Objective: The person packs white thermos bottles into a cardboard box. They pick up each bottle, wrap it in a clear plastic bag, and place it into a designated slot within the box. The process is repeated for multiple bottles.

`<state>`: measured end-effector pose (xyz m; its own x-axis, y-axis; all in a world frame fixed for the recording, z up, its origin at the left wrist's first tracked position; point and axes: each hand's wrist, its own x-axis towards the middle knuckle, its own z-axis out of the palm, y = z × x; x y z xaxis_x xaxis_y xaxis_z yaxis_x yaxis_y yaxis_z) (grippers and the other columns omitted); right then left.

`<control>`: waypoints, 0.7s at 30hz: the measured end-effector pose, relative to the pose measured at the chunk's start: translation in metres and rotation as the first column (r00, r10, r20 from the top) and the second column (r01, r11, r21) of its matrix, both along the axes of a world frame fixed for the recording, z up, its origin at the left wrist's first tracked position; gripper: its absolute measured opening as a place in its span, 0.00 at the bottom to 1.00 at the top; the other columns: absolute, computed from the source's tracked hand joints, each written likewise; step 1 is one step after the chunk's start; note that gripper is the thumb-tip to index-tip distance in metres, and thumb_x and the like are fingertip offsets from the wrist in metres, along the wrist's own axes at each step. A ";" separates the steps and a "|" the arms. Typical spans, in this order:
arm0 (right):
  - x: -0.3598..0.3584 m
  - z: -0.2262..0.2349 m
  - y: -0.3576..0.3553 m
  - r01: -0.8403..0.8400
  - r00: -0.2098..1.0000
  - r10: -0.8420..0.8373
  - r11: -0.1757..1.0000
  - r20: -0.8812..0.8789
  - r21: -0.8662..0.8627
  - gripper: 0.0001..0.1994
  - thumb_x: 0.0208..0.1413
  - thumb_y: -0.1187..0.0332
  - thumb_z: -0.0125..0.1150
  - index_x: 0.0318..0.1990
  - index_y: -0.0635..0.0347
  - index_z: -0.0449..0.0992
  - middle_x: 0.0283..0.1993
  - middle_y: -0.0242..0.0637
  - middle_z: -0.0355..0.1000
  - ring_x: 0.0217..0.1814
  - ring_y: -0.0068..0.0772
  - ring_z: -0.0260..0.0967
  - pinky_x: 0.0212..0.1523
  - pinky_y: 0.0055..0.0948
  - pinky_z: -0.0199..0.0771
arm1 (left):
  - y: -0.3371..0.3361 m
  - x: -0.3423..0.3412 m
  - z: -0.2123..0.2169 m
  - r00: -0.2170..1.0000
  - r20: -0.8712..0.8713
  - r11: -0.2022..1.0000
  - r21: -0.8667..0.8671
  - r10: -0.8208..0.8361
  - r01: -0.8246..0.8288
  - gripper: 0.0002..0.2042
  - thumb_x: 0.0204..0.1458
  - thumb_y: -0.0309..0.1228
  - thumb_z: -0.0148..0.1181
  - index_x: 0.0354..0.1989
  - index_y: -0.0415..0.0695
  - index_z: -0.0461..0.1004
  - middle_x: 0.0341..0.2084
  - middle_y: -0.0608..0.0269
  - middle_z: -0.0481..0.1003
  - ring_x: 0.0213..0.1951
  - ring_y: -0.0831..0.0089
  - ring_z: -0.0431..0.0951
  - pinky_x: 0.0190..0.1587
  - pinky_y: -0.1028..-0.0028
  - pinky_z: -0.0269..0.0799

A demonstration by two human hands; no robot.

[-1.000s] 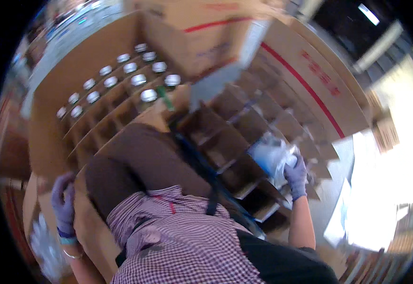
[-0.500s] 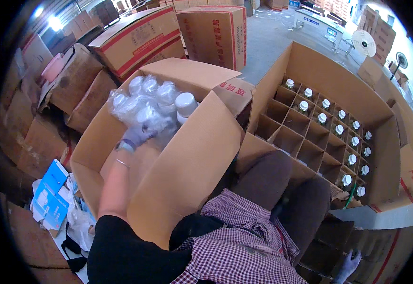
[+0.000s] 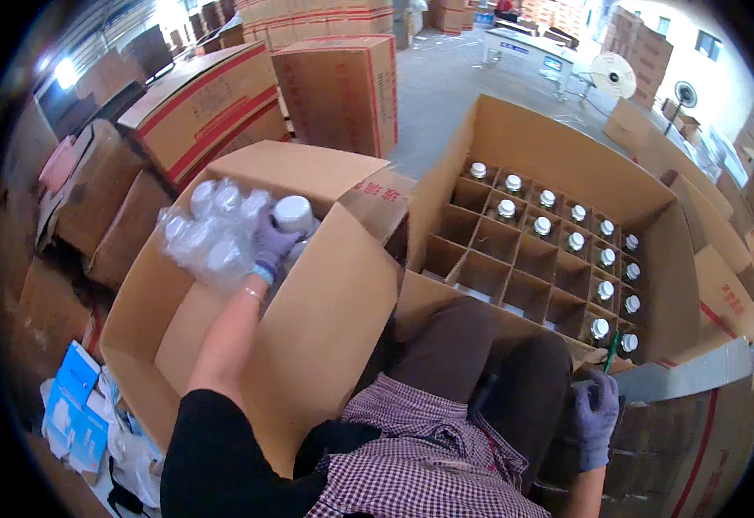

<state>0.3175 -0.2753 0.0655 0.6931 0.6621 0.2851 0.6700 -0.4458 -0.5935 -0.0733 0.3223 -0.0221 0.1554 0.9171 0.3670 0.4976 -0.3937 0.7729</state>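
My left hand [image 3: 275, 242], in a pale purple glove, reaches into an open cardboard box [image 3: 329, 298] on the left. Its fingers and thumb curl round a white-capped container [image 3: 293, 212], whose lower part is hidden. Beside it lies a bunch of clear plastic-wrapped pieces [image 3: 217, 226]. My right hand [image 3: 597, 414], gloved too, is low at the right, with loosely bent fingers apart and nothing seen in them. It is nearest the front corner of a divided carton [image 3: 567, 129] holding several white-capped glass bottles [image 3: 575, 242]. A thin green strip [image 3: 612, 352] stands at that corner.
Several front cells of the divided carton hold no bottle. Taped cartons [image 3: 338, 95] stand behind the left box. Worn cardboard [image 3: 100, 198] and a blue printed packet [image 3: 79, 406] are at the left. A white table [image 3: 528, 56] and fans [image 3: 612, 76] stand farther back.
My left hand has moved from the plastic-wrapped pieces to the white-capped container. My right hand has risen from the lower right toward the divided carton. The whole view has shifted.
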 end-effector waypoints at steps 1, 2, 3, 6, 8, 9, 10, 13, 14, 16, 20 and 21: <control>-0.008 0.006 0.004 -0.017 1.000 0.018 1.000 -0.014 0.026 0.17 0.51 0.75 0.64 0.50 0.63 0.75 0.51 0.45 0.71 0.53 0.44 0.72 0.54 0.36 0.73 | -0.006 -0.004 0.022 0.999 0.043 0.999 0.033 0.027 -0.028 0.47 0.30 0.33 0.82 0.64 0.44 0.60 0.57 0.52 0.71 0.60 0.59 0.72 0.63 0.62 0.68; -0.013 0.013 0.007 -0.033 0.999 0.034 0.998 -0.029 0.053 0.17 0.51 0.75 0.64 0.50 0.63 0.75 0.50 0.45 0.71 0.52 0.43 0.73 0.54 0.35 0.74 | -0.016 -0.006 0.049 0.995 0.085 0.996 0.065 0.050 -0.056 0.47 0.30 0.32 0.82 0.63 0.43 0.61 0.56 0.53 0.71 0.59 0.60 0.72 0.62 0.62 0.69; -0.016 0.018 0.006 -0.021 0.998 0.025 0.998 -0.065 0.062 0.17 0.51 0.75 0.63 0.50 0.63 0.75 0.49 0.44 0.72 0.51 0.42 0.73 0.53 0.34 0.74 | -0.040 0.009 0.086 0.992 0.101 0.968 0.232 0.072 -0.094 0.46 0.30 0.31 0.81 0.62 0.43 0.61 0.54 0.53 0.72 0.57 0.60 0.73 0.61 0.62 0.70; -0.025 0.037 0.024 -0.036 0.976 0.074 0.983 -0.205 0.180 0.20 0.50 0.75 0.62 0.53 0.64 0.74 0.48 0.42 0.72 0.50 0.38 0.73 0.53 0.32 0.75 | -0.134 0.034 0.202 0.997 0.064 0.815 0.580 -0.043 -0.001 0.41 0.32 0.33 0.80 0.58 0.43 0.65 0.50 0.54 0.74 0.53 0.57 0.75 0.60 0.63 0.69; -0.050 0.061 0.045 -0.067 0.956 0.151 0.946 -0.250 0.317 0.27 0.48 0.75 0.62 0.59 0.63 0.71 0.51 0.41 0.73 0.51 0.36 0.73 0.54 0.33 0.75 | -0.214 0.058 0.268 0.976 -0.216 0.717 0.678 -0.013 0.160 0.36 0.29 0.33 0.79 0.53 0.44 0.70 0.49 0.58 0.74 0.51 0.57 0.75 0.62 0.59 0.67; -0.079 0.098 0.059 -0.089 0.863 0.278 0.906 -0.422 0.415 0.36 0.44 0.74 0.66 0.66 0.61 0.64 0.57 0.41 0.70 0.54 0.39 0.73 0.55 0.35 0.75 | -0.246 0.062 0.287 0.938 -0.344 0.597 0.745 -0.035 0.296 0.36 0.30 0.36 0.78 0.53 0.45 0.71 0.49 0.59 0.73 0.52 0.56 0.75 0.64 0.54 0.64; -0.092 0.104 0.065 -0.152 0.794 0.419 0.838 -0.440 0.524 0.46 0.40 0.73 0.71 0.71 0.58 0.56 0.63 0.40 0.65 0.57 0.40 0.70 0.56 0.37 0.76 | -0.270 0.071 0.295 0.886 -0.461 0.453 0.779 -0.054 0.433 0.35 0.30 0.39 0.77 0.53 0.46 0.72 0.49 0.59 0.73 0.52 0.56 0.75 0.65 0.49 0.60; -0.125 0.117 0.074 -0.182 0.592 0.643 0.693 -0.485 0.697 0.54 0.32 0.66 0.81 0.71 0.59 0.54 0.66 0.43 0.61 0.61 0.44 0.68 0.57 0.41 0.74 | -0.348 0.113 0.264 0.644 -0.667 0.345 0.545 -0.375 0.764 0.40 0.32 0.46 0.76 0.59 0.49 0.72 0.51 0.58 0.73 0.56 0.56 0.73 0.65 0.37 0.53; -0.120 0.102 0.073 -0.374 0.862 0.481 0.816 -0.160 0.441 0.51 0.34 0.63 0.82 0.68 0.60 0.57 0.63 0.45 0.64 0.60 0.45 0.69 0.58 0.41 0.73 | -0.367 0.124 0.246 0.492 -0.716 0.252 0.424 -0.494 0.870 0.41 0.32 0.46 0.77 0.60 0.50 0.72 0.53 0.57 0.72 0.58 0.55 0.72 0.65 0.36 0.52; -0.098 0.057 0.061 -0.361 0.871 0.450 0.858 -0.196 0.365 0.45 0.38 0.60 0.80 0.66 0.60 0.61 0.58 0.47 0.67 0.58 0.43 0.70 0.59 0.39 0.72 | -0.378 0.125 0.219 0.428 -0.677 0.265 0.336 -0.599 0.904 0.38 0.34 0.45 0.76 0.59 0.49 0.73 0.55 0.55 0.71 0.60 0.54 0.70 0.66 0.38 0.53; -0.094 0.000 -0.002 0.111 0.639 0.208 0.928 -0.741 0.355 0.35 0.50 0.58 0.72 0.63 0.61 0.63 0.54 0.46 0.70 0.56 0.38 0.70 0.58 0.35 0.71 | -0.361 0.078 0.141 0.821 -0.304 0.759 0.322 -0.483 0.566 0.39 0.44 0.53 0.73 0.58 0.37 0.71 0.57 0.48 0.71 0.59 0.51 0.71 0.65 0.53 0.62; -0.096 -0.007 -0.010 0.235 0.522 0.146 0.922 -0.840 0.306 0.34 0.52 0.58 0.70 0.63 0.61 0.63 0.54 0.45 0.70 0.56 0.38 0.70 0.58 0.35 0.71 | -0.359 0.066 0.122 0.889 -0.178 0.865 0.218 -0.421 0.453 0.40 0.46 0.55 0.71 0.58 0.35 0.70 0.56 0.47 0.72 0.58 0.51 0.72 0.64 0.57 0.64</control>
<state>0.2210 -0.2854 0.0581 0.7515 0.6097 -0.2519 -0.2413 -0.1013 -0.9652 -0.0070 -0.0368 0.0996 0.5764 0.6269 0.5242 0.3129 -0.7619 0.5671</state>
